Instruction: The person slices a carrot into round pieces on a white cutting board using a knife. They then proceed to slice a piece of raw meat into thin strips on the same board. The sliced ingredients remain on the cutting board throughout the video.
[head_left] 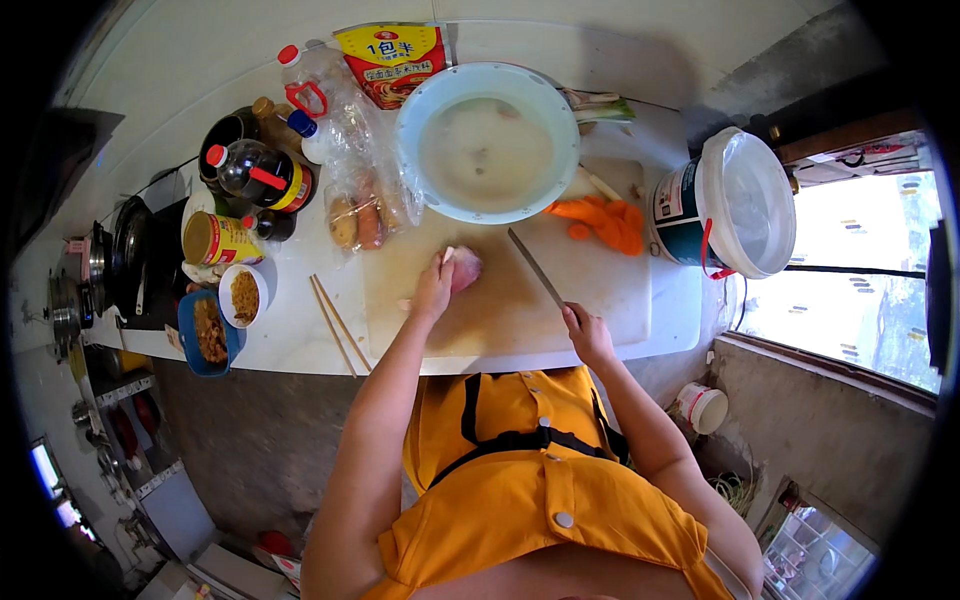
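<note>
L hand (432,290) grips a pinkish-purple bulb (466,270), prob. an onion, on the cutting board (610,310); bulb's at approx. 2 o'clock from that hand, touching it. Roundish, so no clear long axis. R hand (590,335) is closed round the handle of a knife (538,268), blade pointing to 11 o'clock, clear of the bulb, which lies at 10 o'clock from that hand. L hand nearer.

Containers, clock from the bulb: lt-blue basin (566,140) at 12 w/ cloudy liquid (485,145); clear bag (400,205) at 10 w/ prob. root veg (368,222); white bowl (264,292) at 9 w/ yellow-brown bits (244,297); blue tub (207,369) just beside it w/ brownish food (210,332); bucket (685,210) btwn 2 & 3, contents unclear.
</note>
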